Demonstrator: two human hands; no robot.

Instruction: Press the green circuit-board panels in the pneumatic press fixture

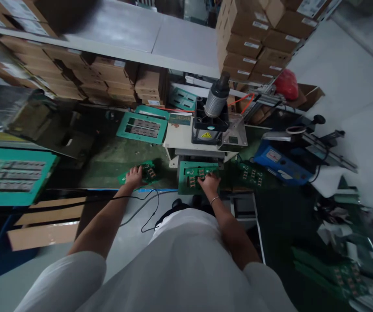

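On the dark green bench, my left hand (135, 176) rests on the left end of a green circuit board (150, 172). Whether its fingers grip the board is too small to tell. My right hand (210, 184) lies over a second circuit board (192, 181), which sits in a green tray (184, 189) in front of the press (211, 117). The thumb reaches left and the other fingers bend over the board's right part. More circuit boards (252, 175) lie to the right of the press.
Green frames (160, 138) lie behind and left of the press. A blue machine (280, 162) stands on the right. Cardboard boxes (108, 78) fill the shelf behind. A black cable (108, 198) hangs along the front edge at the left.
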